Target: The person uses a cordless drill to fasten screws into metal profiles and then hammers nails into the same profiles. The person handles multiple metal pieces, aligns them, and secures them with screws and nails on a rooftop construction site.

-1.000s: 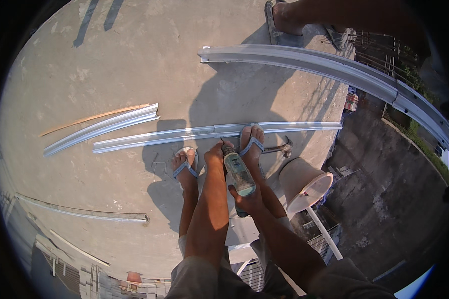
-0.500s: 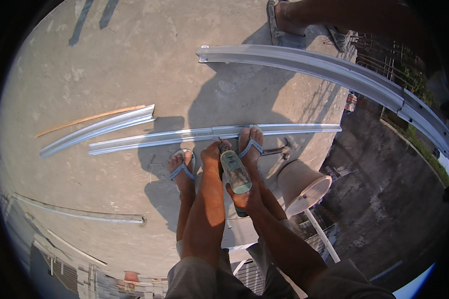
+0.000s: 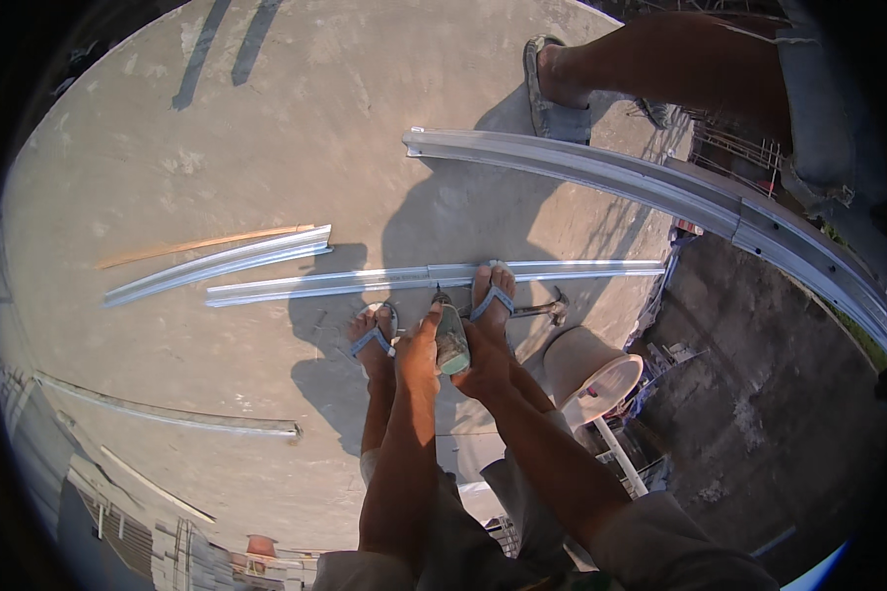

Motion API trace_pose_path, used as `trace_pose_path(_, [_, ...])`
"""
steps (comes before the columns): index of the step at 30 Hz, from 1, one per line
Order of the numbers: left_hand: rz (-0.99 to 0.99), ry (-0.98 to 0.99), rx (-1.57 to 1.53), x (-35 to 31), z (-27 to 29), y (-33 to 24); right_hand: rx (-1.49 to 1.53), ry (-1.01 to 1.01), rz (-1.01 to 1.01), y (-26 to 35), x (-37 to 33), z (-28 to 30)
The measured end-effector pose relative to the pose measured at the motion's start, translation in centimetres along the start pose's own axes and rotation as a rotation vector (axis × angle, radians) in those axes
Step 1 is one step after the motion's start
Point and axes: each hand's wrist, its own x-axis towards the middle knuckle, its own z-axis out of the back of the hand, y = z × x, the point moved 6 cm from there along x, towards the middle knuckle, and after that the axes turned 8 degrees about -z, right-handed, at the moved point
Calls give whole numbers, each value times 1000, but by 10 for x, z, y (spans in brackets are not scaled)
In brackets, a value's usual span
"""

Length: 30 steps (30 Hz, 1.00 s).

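outdoors, left hand [image 3: 419, 360] and right hand [image 3: 483, 362] were clamped round a green drill [image 3: 452, 345], which pointed toward a metal channel [image 3: 325, 283] that lay on sunlit concrete [image 3: 217, 182], with a pale bucket [image 3: 574, 362] near

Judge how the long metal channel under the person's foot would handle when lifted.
The metal channel probably resists bending, given its lengthwise ridges. It may flex at the seam beside the foot. Its length could make it swing awkwardly.

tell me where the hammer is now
In the head view, the hammer lies right of centre, just right of the person's right foot, between the long metal strip and the pale bucket.
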Motion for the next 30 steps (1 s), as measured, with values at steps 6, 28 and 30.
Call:
trace_pose_path(6, [-343, -56, 550, -41, -21, -22, -114, 52, -12, -9, 2, -3])
trace_pose_path(28, [-322, -142, -37, -46, -23, 5, -621, 314, -40, 11, 19, 21])
trace_pose_path(30, [-316, -152, -18, -47, -23, 5, -621, 323, -39, 12, 20, 22])
